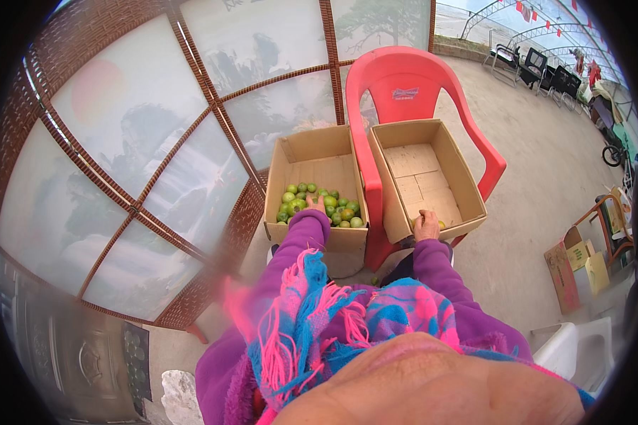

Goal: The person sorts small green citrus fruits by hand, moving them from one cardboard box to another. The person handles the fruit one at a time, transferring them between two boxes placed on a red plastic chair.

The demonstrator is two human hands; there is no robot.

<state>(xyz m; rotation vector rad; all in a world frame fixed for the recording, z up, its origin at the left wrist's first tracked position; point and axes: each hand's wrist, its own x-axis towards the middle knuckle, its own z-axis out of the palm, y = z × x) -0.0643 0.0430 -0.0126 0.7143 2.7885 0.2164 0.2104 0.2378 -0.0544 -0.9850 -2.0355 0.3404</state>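
Note:
My left hand [316,204] reaches into the left cardboard box [319,164], its fingers down among round green fruits [346,214]. Whether it grips one is hidden. These fruits cover the near half of that box; a few are tinged orange. My right hand [428,226] is inside the near end of the right cardboard box [417,172], close to its front wall. A yellowish fruit [442,224] shows beside its fingers, and I cannot see whether the hand holds anything. The rest of that box's bottom shows bare cardboard.
The right box sits on a red plastic armchair [409,69], whose left arm rises between the boxes. A wicker-framed folding screen [207,95] stands to the left. Farther off are several black chairs [536,65]. An open carton [562,271] and a white plastic seat [555,348] lie at right.

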